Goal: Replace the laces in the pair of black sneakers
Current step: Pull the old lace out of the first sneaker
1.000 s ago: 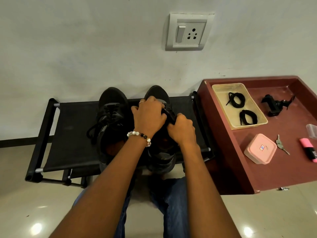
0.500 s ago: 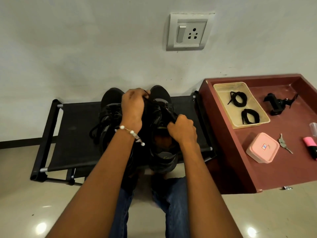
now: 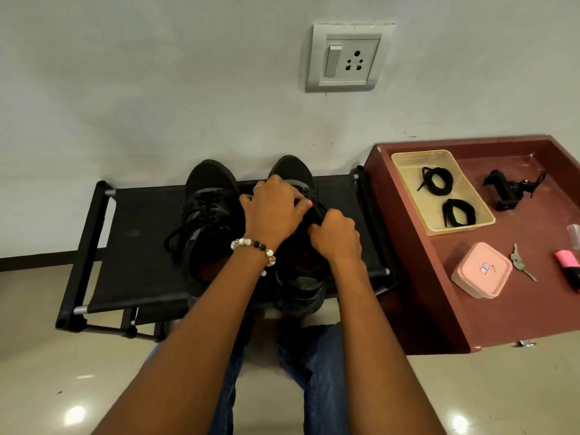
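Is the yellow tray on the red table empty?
No, the yellow tray holds two coiled black laces, one behind the other.

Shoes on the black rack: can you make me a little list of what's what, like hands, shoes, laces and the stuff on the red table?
left hand: fingers curled on the lacing of the right sneaker
right hand: grips the same sneaker near its tongue
right sneaker: on the black rack, being worked on
left sneaker: beside it, old laces loose
new laces: two black coils in the beige tray
red table: pink box, keys, pink highlighter
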`<action>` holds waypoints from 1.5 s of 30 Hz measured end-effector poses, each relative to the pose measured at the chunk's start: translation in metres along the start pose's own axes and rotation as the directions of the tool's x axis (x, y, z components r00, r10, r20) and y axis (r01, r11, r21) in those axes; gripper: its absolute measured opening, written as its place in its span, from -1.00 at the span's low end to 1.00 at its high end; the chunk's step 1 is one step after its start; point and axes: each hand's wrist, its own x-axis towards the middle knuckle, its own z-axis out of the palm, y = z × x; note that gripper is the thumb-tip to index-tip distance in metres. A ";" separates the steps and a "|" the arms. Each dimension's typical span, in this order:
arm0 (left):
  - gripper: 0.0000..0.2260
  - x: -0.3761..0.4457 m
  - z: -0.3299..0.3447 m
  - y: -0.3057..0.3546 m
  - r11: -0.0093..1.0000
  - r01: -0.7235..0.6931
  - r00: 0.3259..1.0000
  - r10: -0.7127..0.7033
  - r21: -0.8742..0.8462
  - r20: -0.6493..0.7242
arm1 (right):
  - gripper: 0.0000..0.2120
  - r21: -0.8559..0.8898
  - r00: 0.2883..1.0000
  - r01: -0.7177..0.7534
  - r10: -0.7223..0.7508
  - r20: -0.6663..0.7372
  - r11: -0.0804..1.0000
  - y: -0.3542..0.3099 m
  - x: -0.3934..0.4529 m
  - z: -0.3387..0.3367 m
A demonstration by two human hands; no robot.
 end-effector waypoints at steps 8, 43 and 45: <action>-0.76 0.000 0.005 0.006 0.998 0.048 0.998 -0.049 0.038 0.033 | -0.70 -0.014 1.000 0.002 -0.002 -0.007 1.000 -0.001 -0.002 0.001; -0.77 0.000 -0.003 0.003 0.998 0.006 0.999 -0.004 0.056 -0.044 | -0.67 -0.002 1.000 -0.017 0.017 -0.021 1.000 -0.004 -0.003 0.003; -0.80 -0.001 -0.001 0.004 0.996 0.020 0.999 -0.016 0.090 -0.038 | -0.68 -0.008 1.000 -0.015 0.015 -0.019 1.000 -0.004 -0.002 0.004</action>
